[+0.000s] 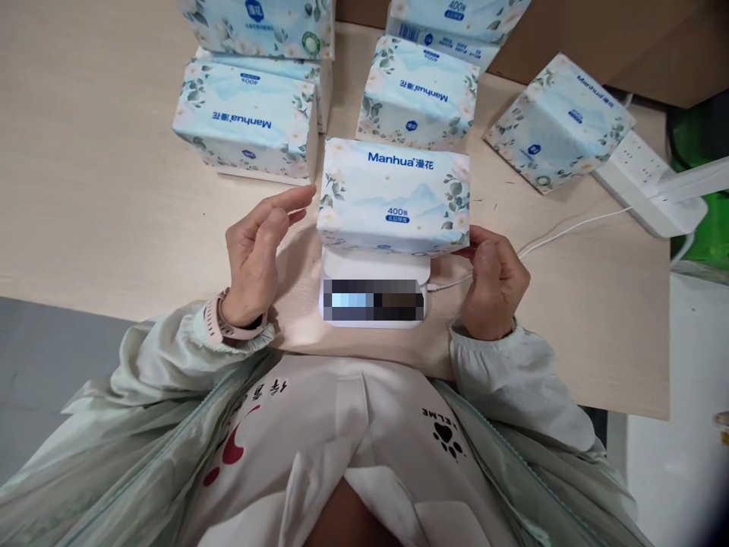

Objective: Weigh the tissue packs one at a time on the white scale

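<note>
A pack of tissues (pixel 392 194), pale blue with flower prints and the word Manhua, sits on a small white kitchen scale (pixel 376 266) in the middle of the head view. The scale's display is blurred out. My left hand (pixel 259 247) is open just beyond the pack's left end, its fingertips close to the edge with a narrow gap. At the lower right corner of the pack is my right hand (pixel 495 281), thumb off the pack and fingers stretched toward it. Some of those fingertips are hidden by the corner, so contact there is unclear.
More tissue packs stand behind, at the left (pixel 244 121), in the middle (pixel 418 91) and tilted at the right (pixel 561 121). A white power strip (pixel 649 182) lies at the table's right side. A white cable (pixel 558 232) runs to the scale. Cardboard (pixel 569 38) stands behind.
</note>
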The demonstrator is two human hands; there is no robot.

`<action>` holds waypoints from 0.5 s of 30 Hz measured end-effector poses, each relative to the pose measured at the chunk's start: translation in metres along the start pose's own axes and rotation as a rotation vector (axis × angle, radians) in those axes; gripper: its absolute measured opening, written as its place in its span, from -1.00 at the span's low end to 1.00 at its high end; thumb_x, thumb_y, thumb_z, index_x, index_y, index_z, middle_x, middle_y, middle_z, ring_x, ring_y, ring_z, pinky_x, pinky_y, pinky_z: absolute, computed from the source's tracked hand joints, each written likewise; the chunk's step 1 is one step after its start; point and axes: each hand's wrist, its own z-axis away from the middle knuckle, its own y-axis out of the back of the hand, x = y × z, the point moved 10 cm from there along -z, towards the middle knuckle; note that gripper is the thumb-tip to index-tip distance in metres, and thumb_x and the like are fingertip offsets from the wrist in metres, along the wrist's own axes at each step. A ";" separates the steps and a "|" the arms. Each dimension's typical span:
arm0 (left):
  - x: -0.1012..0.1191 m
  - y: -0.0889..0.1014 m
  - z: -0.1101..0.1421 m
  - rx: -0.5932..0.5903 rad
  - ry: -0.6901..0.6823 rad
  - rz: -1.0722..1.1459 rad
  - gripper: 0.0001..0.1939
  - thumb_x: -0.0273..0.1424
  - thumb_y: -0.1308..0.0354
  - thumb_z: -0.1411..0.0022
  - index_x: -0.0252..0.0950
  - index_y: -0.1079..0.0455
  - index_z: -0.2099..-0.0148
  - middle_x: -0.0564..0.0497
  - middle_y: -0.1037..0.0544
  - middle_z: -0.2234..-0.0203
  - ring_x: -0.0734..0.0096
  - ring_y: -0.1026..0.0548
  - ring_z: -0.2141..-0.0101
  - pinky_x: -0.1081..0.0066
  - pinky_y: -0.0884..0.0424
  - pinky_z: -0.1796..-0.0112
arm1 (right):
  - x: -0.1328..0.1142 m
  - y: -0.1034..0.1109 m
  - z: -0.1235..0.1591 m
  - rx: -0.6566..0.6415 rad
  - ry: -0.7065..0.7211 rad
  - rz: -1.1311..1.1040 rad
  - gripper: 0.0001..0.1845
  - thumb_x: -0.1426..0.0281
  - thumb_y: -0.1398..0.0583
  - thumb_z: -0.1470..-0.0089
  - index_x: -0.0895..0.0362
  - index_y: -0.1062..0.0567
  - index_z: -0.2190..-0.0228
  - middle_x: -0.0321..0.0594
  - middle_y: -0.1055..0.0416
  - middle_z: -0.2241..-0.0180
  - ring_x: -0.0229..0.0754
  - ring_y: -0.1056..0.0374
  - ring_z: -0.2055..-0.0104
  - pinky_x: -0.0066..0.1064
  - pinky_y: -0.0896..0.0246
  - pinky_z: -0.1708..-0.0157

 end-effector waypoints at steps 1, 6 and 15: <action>0.000 0.000 0.000 0.004 0.002 -0.001 -0.51 0.17 -0.27 -0.44 -0.03 -0.76 -0.09 -0.01 -0.77 -0.01 -0.27 -0.68 -0.10 -0.39 -0.56 -0.14 | 0.000 0.001 0.000 0.002 -0.004 0.006 -0.61 -0.02 -0.22 -0.44 -0.07 -0.72 0.03 -0.17 -0.74 0.09 0.06 -0.65 0.08 0.05 -0.59 -0.02; 0.002 -0.001 -0.001 0.009 -0.044 -0.014 -0.52 0.16 -0.26 -0.47 -0.04 -0.76 -0.10 0.02 -0.78 -0.01 -0.22 -0.70 -0.08 -0.36 -0.59 -0.13 | -0.002 -0.003 0.002 -0.023 -0.038 0.014 -0.55 -0.08 -0.21 -0.41 -0.08 -0.68 -0.04 -0.09 -0.72 -0.03 0.18 -0.63 -0.09 0.17 -0.56 -0.21; 0.031 -0.076 -0.020 -0.279 0.093 0.092 -0.52 0.02 -0.53 -0.28 -0.02 -0.72 -0.16 -0.01 -0.71 -0.19 -0.26 -0.58 -0.32 -0.32 -0.53 -0.35 | -0.020 -0.025 -0.010 -0.180 0.026 0.031 -0.23 -0.33 -0.10 -0.33 -0.10 -0.52 -0.25 -0.09 -0.57 -0.28 0.16 -0.40 -0.46 0.00 -0.52 -0.33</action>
